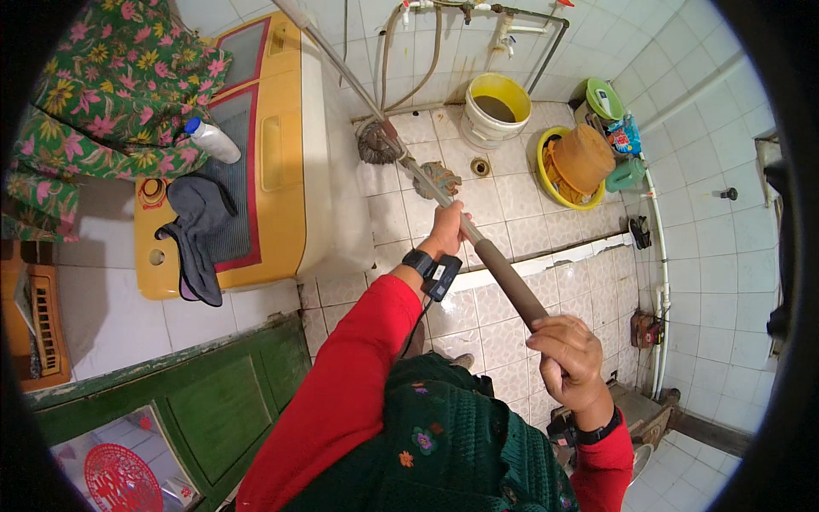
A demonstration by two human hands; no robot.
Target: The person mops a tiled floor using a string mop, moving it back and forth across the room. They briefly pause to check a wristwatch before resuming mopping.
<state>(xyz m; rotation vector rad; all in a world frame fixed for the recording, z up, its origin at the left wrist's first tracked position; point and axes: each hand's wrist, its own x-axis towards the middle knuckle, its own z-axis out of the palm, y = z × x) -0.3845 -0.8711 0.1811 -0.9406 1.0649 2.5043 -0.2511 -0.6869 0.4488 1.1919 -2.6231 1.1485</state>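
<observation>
Brown-handled pole (512,277) slants to the far left, left hand (449,230) wrapped round it, right hand (570,358) curled on its near right end.

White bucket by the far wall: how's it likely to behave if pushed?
The bucket is probably fairly heavy, since what looks like dark liquid sits inside. A hard shove would likely make that slosh, perhaps over the open rim. A gentle one might slide it along the tiled floor.
</observation>
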